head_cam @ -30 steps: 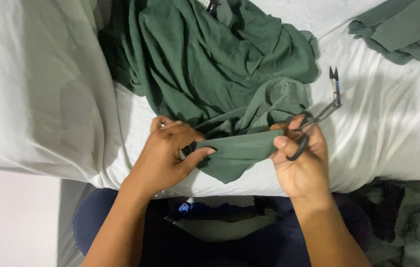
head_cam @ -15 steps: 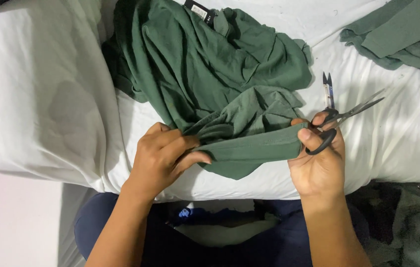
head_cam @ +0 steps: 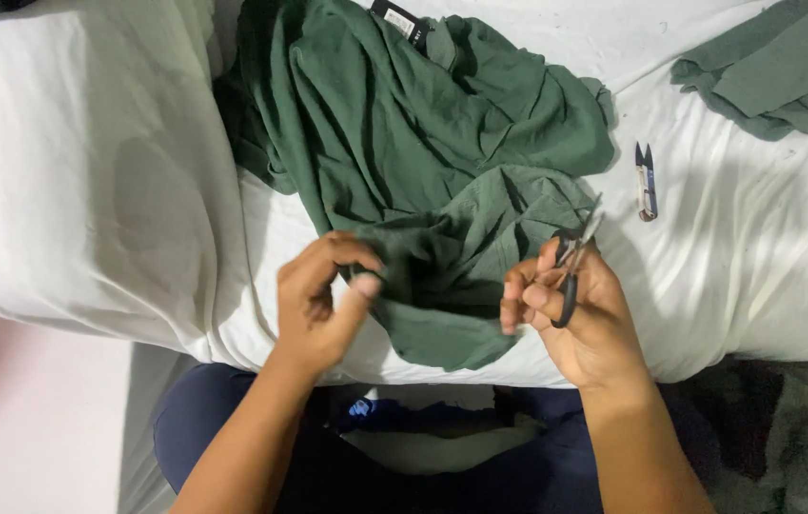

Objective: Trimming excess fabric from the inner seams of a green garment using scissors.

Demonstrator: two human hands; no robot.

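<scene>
A crumpled dark green garment [head_cam: 423, 162] lies on a white sheet [head_cam: 90, 190], its lower fold hanging over the near edge. My left hand [head_cam: 323, 300] pinches that fold between thumb and fingers. To the right, my right hand [head_cam: 575, 314] grips black-handled scissors [head_cam: 575, 262] with the blades pointing up and away, closed or nearly so, just beside the cloth. A black tag [head_cam: 399, 19] shows at the garment's top.
Small thread snips [head_cam: 646, 181] lie on the sheet right of the garment. Another green cloth [head_cam: 785, 71] sits at the top right. My lap in dark blue trousers [head_cam: 423, 457] is below the sheet's edge. More dark fabric [head_cam: 785, 438] lies at lower right.
My right hand has let go of the fold and pulled back with the scissors, their blades closing. The fold has dropped. My left hand has lifted slightly. The snips now lie in plain view.
</scene>
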